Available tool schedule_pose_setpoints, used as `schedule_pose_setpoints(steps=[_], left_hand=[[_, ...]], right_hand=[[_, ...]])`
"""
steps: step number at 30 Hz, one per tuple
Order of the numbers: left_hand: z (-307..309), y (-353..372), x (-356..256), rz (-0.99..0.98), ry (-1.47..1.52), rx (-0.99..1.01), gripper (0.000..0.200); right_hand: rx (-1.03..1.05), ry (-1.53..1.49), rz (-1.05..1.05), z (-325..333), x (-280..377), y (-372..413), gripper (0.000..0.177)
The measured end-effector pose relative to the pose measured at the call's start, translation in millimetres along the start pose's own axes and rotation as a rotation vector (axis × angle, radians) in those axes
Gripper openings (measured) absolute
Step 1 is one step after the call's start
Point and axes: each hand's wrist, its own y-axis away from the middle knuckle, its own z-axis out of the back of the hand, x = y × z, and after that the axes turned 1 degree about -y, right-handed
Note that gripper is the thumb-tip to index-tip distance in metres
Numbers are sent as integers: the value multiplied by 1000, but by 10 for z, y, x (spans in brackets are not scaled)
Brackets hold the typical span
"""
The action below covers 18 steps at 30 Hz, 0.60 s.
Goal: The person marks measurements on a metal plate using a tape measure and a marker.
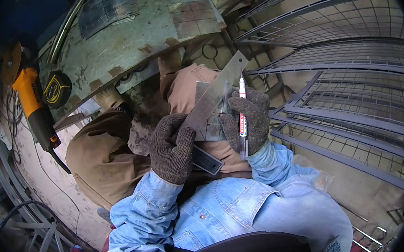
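"Over the lap (230, 156): steel try square (214, 94), blade slanting from left hand (172, 146) up toward the paint marker (242, 124). Grips?"

"Left, closed around the square; right hand (249, 116), clasping the marker, nearer the blade's far end. Sheet-metal piece (211, 132) beneath the blade."

Gloved left hand (171, 150) and right hand (251, 120) curl into grips over the thighs (103, 160); denim-sleeved forearms (146, 206) point forward.

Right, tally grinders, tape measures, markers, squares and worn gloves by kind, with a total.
Orange-and-black angle grinder: 1
Black-and-yellow tape measure: 1
Red-and-white marker pen: 1
Dark-handled flat metal square: 1
Dark knitted gloves: 2
Total: 6
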Motion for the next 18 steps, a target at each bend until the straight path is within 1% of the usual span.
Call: schedule_pose_setpoints(steps=[2,8,12,14,15,18], left_hand=[[9,-5,-6,-40,-36,1,23],[54,-14,-88,-3,-37,37,22],[40,-16,-57,-26,-40,18,23],[30,-6,-25,37,20,20,24],[32,-11,-30,37,20,20,24],[42,-21,-67,-16,-48,27,24]], right_hand=[[-30,-7,11,-9,-1,-10,39],[5,11,-10,13,12,-21,39],[-13,0,4,2,-5,-12,39],[0,5,7,5,-14,-4,39],[0,5,7,7,-13,-7,39],[7,3,-6,6,-9,-9,40]])
